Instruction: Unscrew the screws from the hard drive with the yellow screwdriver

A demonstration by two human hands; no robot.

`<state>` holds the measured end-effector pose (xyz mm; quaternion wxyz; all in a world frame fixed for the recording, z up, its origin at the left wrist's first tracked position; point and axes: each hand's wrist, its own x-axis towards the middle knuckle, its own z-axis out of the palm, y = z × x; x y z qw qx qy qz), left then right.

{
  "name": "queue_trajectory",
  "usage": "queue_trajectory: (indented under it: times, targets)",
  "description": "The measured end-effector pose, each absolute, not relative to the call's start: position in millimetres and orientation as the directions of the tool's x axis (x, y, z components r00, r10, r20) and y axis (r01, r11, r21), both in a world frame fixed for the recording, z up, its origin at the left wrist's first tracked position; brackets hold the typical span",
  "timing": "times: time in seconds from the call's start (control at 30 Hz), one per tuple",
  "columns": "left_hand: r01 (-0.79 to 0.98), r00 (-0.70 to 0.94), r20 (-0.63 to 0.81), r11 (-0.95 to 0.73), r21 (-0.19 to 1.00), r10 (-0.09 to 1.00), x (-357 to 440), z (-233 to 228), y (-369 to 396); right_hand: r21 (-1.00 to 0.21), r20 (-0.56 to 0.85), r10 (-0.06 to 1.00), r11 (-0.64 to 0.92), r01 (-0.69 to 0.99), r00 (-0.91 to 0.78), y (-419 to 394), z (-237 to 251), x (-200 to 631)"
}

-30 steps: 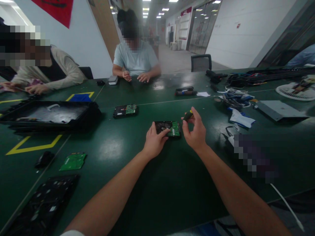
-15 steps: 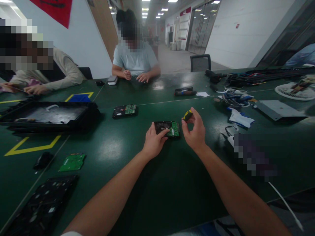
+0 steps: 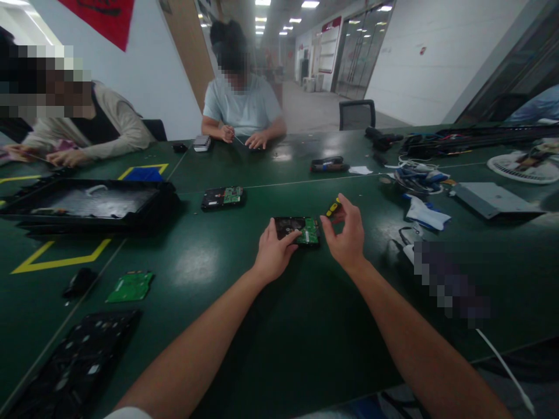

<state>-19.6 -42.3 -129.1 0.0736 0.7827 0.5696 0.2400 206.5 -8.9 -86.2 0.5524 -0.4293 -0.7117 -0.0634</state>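
Observation:
A black hard drive (image 3: 298,230) with a green circuit board facing up lies on the dark green table (image 3: 244,326) in front of me. My left hand (image 3: 274,254) rests on its near left corner, fingers pressing it down. My right hand (image 3: 347,233) is just right of the drive and grips a small screwdriver with a yellow and black handle (image 3: 333,206), held upright over the drive's right edge.
A second hard drive (image 3: 222,196) lies farther back. A loose green board (image 3: 130,286) and a black panel (image 3: 70,366) sit at near left, a large black tray (image 3: 87,201) at left. Cables and tools (image 3: 419,174) clutter the right. Two people sit across the table.
My hands have hardly moved. The screwdriver handle has tilted slightly in my right hand. The view has shifted a little.

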Motion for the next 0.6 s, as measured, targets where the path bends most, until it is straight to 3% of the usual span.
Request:
queue_trajectory:
  times: [0.27,0.6]
  targets:
    - [0.864,0.233,0.275,-0.329,0.381,0.933,-18.4,-126.3,-40.9,-0.371,0.823,0.561,0.645,0.668,-0.084,-10.3,-86.4,203.5]
    - [0.869,0.229,0.267,-0.32,0.377,0.936,-18.3,-123.6,-42.1,-0.394,0.821,0.57,0.611,0.687,-0.036,-13.2,-82.2,203.1]
